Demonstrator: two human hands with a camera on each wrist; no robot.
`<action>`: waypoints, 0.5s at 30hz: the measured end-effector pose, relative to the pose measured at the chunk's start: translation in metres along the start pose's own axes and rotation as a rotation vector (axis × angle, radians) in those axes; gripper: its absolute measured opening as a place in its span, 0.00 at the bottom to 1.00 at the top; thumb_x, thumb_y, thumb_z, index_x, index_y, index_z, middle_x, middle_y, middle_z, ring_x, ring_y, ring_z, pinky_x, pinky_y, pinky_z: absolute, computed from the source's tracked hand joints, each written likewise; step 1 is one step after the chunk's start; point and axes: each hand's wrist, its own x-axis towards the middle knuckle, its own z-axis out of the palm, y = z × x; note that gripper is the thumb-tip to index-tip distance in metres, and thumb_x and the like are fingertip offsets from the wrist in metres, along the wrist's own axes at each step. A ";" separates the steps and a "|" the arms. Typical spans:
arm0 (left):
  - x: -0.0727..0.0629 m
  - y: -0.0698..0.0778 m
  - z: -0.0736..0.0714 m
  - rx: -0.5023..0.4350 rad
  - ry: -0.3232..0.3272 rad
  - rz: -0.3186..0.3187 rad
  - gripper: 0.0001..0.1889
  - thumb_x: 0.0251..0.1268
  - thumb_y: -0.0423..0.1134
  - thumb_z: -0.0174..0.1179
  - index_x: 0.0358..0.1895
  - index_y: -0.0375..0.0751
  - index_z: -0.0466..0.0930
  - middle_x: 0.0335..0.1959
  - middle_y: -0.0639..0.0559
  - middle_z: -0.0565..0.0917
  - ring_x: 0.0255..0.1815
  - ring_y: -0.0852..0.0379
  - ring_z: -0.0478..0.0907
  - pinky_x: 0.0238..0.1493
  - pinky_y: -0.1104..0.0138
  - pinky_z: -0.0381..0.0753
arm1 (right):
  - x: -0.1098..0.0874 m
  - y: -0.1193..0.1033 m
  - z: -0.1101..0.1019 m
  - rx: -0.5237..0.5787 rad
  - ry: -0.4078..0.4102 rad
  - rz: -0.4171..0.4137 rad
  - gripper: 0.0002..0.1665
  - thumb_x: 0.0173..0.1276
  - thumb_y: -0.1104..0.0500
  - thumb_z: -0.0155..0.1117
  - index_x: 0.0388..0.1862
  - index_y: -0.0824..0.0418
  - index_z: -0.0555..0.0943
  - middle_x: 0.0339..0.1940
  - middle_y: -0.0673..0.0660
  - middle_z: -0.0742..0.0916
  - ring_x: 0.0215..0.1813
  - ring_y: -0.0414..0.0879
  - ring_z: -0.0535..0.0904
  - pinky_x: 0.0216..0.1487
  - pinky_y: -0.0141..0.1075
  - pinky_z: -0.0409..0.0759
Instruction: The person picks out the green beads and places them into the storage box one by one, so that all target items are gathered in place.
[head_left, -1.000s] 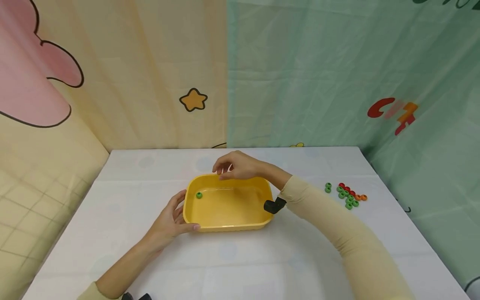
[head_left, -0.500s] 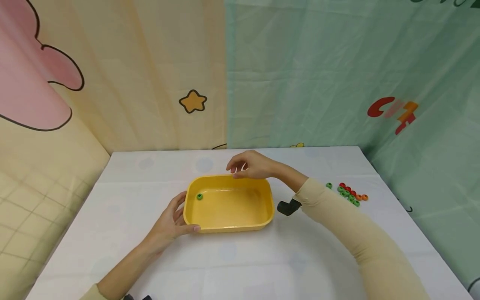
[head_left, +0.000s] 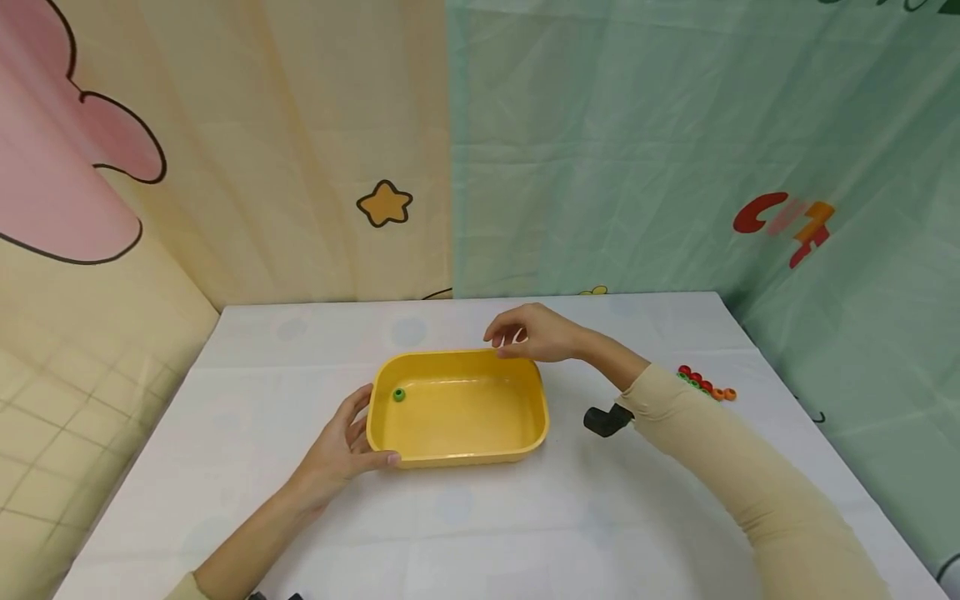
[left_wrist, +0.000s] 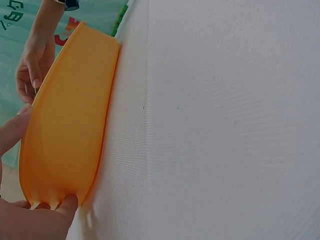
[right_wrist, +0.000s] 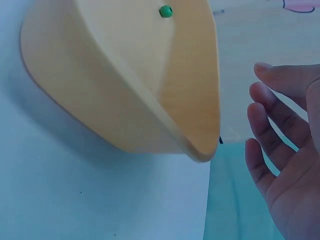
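A yellow plastic tray (head_left: 468,421) with raised walls stands mid-table. One green bead (head_left: 399,395) lies inside it near the left end; the right wrist view shows the same green bead (right_wrist: 166,11). My left hand (head_left: 336,452) holds the tray's left end, thumb on the near rim and fingers around the outer wall. Above the far right corner of the tray hovers my right hand (head_left: 546,333), fingers loosely bent. In the right wrist view, nothing shows between the fingers of that right hand (right_wrist: 295,155).
Right of the tray lies a cluster of red beads (head_left: 696,377), orange beads (head_left: 723,394) and green ones, partly hidden by the right sleeve (head_left: 720,458). A white cloth covers the table (head_left: 465,533). Printed curtains (head_left: 585,167) hang behind and beside it.
My right hand has moved rightward along the tray's far rim, away from the green bead's end. Its sleeve now hides more of the bead cluster. The left hand and tray stay put.
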 end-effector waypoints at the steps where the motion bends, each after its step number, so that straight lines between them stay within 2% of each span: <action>1: 0.000 0.001 0.000 0.000 0.001 0.001 0.61 0.54 0.28 0.78 0.84 0.39 0.41 0.84 0.40 0.46 0.81 0.38 0.52 0.70 0.65 0.69 | -0.002 0.002 -0.001 0.000 0.004 0.005 0.11 0.71 0.63 0.71 0.51 0.59 0.87 0.41 0.47 0.87 0.45 0.44 0.82 0.53 0.39 0.85; 15: -0.001 0.003 0.002 -0.011 0.007 -0.009 0.60 0.54 0.27 0.77 0.84 0.39 0.41 0.84 0.40 0.46 0.81 0.38 0.52 0.72 0.62 0.67 | -0.034 0.016 -0.017 -0.002 0.042 0.069 0.12 0.72 0.63 0.69 0.53 0.59 0.86 0.45 0.54 0.88 0.46 0.46 0.82 0.54 0.43 0.86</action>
